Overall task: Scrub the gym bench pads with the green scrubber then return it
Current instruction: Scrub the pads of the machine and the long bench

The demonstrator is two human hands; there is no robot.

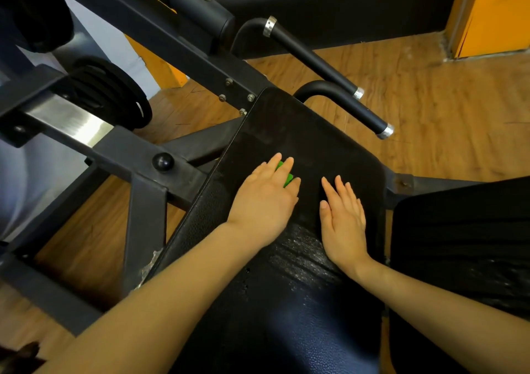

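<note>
On bench pad (289, 132), L hand (265, 198) presses green scrubber (287, 177) w/ straight fingers; R hand (342, 215) flat, empty.

Even indoor light, soft blur, wide-angle bending at edges.

floor (430, 92) — wood planks | wall (493, 9) — orange

left hand (265, 198) presses green scrubber (286, 175) on bench pad (301, 132); right hand (342, 218) flat beside.
</note>
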